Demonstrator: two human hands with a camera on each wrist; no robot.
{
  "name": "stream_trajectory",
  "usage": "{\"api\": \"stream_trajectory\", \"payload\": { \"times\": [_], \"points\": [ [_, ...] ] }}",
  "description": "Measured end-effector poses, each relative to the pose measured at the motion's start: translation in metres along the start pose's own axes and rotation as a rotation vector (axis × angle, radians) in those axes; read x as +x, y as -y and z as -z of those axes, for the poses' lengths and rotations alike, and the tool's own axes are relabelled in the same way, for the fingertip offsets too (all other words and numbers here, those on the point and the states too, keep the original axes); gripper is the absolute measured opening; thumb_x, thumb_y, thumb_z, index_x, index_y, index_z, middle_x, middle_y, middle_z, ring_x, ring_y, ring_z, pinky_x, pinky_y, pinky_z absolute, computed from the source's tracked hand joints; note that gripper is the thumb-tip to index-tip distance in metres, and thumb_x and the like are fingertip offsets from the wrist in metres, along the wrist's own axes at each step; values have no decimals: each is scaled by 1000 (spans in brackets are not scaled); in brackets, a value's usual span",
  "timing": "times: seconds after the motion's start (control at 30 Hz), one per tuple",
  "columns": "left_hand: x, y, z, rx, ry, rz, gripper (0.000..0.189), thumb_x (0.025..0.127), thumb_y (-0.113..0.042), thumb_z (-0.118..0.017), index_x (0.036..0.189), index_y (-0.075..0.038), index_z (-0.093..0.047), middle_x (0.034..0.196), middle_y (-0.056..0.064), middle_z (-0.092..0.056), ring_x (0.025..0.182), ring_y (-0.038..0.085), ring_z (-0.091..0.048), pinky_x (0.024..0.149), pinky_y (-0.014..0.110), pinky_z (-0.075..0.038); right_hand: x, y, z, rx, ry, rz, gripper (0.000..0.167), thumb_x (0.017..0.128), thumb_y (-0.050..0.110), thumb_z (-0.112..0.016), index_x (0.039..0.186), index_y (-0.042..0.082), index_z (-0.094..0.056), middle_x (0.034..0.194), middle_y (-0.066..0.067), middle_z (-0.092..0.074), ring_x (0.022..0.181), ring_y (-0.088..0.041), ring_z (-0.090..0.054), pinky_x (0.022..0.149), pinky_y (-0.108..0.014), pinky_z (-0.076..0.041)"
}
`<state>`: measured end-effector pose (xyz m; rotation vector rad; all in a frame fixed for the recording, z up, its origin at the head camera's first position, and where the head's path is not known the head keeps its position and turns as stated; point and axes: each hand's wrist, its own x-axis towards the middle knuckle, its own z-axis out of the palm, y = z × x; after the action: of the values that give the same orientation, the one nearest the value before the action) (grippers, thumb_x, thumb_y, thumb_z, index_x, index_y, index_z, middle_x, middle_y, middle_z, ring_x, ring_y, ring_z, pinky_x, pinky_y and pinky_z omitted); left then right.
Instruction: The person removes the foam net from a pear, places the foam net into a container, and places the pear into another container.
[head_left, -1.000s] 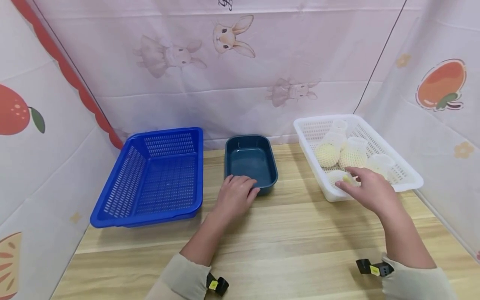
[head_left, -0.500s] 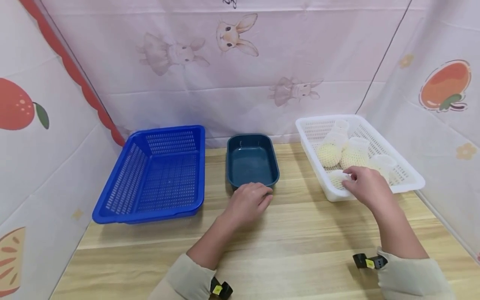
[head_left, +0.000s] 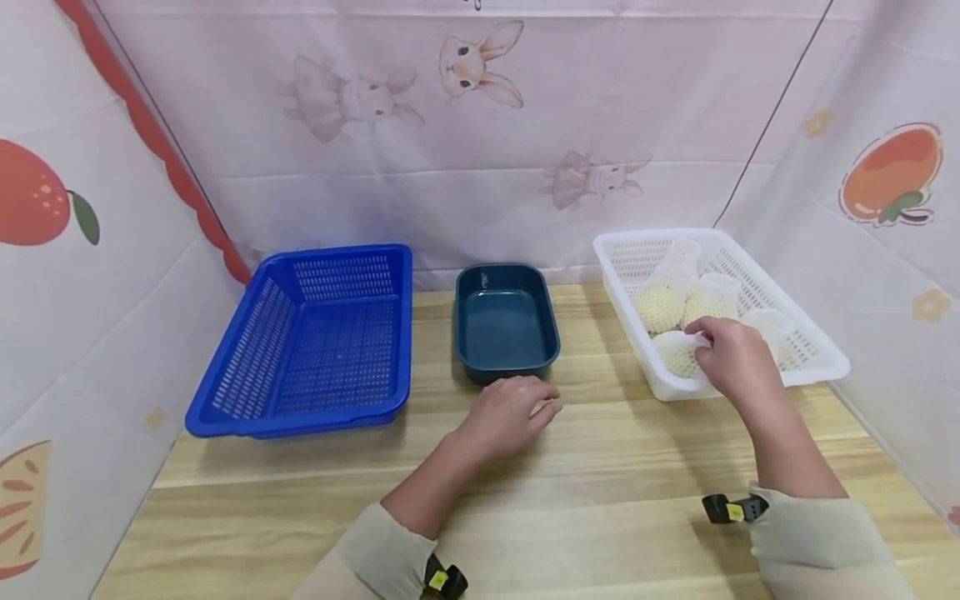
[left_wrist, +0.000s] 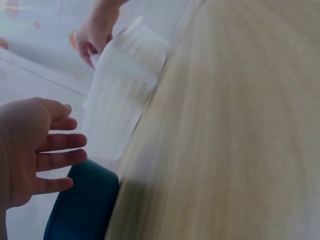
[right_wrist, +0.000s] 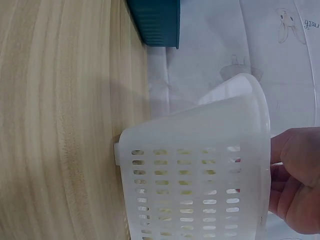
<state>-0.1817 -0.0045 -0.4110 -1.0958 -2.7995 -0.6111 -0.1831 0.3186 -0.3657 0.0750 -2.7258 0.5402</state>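
Note:
In the head view my right hand (head_left: 733,354) is over the front of the white basket (head_left: 645,367). Its thumb and fingers pinch the white foam net round a pale round fruit (head_left: 677,353); which kind of fruit cannot be told. The basket's wall covers most of those fingertips in the right wrist view, where the hand (right_wrist: 300,180) shows at the rim. My left hand (head_left: 510,415) is just in front of the teal tray (head_left: 506,333), holding nothing. In the left wrist view that hand (left_wrist: 30,147) has its fingers spread and straight.
More net-wrapped fruits (head_left: 660,307) lie in the white basket. A blue basket (head_left: 296,423) with slotted walls stands at the left. The wooden table (head_left: 585,500) is bounded by printed cloth (head_left: 495,200) at the back and sides.
My right hand's fingers have closed from an open grasp onto the foam net, and the fruit has shifted slightly. My left hand has moved right and towards me, away from the teal tray.

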Motion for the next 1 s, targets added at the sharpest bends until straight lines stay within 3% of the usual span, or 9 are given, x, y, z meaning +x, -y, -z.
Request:
{"api": "stream_trajectory", "payload": {
  "times": [0.17, 0.33, 0.47, 0.67, 0.77, 0.9, 1.0],
  "points": [
    [-1, -2, -4, -48, 49, 21, 29, 101, -36, -53, 119, -20, -70, 114, -7, -71, 107, 10, -64, 94, 34, -51, 7, -4, 2, 41, 11, -32, 24, 83, -2, -59, 103, -2, -71, 96, -25, -69, 81, -36, -61, 67, -45, -46],
    [-1, 1, -8, -62, 62, 21, 29, 101, -36, -54, 118, -19, -71, 113, -8, -71, 104, 9, -64, 92, 33, -52, 16, -6, 8, 63, 67, -100, 24, 90, 10, -62, 111, 0, -68, 103, -25, -69, 94, -41, -63, 76, -53, -49],
    [-3, 1, -10, -67, 69, 17, 28, 101, -36, -54, 117, -20, -71, 111, -9, -71, 102, 8, -65, 89, 33, -53, 19, -9, 9, 27, 137, -132, 32, 95, 21, -63, 120, 2, -65, 109, -24, -67, 92, -39, -63, 74, -51, -47],
    [-5, 3, -11, -80, 80, 34, 28, 101, -36, -54, 117, -20, -71, 110, -9, -71, 101, 9, -65, 87, 34, -53, 21, -7, 11, 84, 277, -179, 49, 97, 36, -62, 132, 2, -57, 110, -23, -66, 73, -25, -70, 62, -34, -46],
    [-5, 3, -11, -85, 81, 41, 28, 101, -37, -54, 117, -21, -71, 110, -9, -71, 101, 9, -65, 87, 34, -53, 22, -5, 12, 100, 325, -173, 61, 92, 43, -66, 135, 2, -55, 113, -24, -65, 84, -29, -70, 66, -36, -50],
    [-5, 2, -13, -129, 89, 49, 27, 101, -36, -55, 117, -21, -71, 108, -9, -71, 100, 9, -65, 84, 32, -54, 23, -4, 11, 93, 351, -141, 61, 88, 35, -72, 136, 1, -54, 119, -27, -63, 99, -36, -64, 75, -43, -51],
    [-4, 0, -17, -207, 106, 49, 27, 100, -36, -56, 116, -20, -71, 104, -10, -71, 97, 7, -65, 82, 29, -53, 22, -5, 9, 88, 322, -124, 50, 88, 20, -69, 133, 0, -57, 116, -26, -63, 95, -35, -63, 74, -41, -50]
  ]
}}
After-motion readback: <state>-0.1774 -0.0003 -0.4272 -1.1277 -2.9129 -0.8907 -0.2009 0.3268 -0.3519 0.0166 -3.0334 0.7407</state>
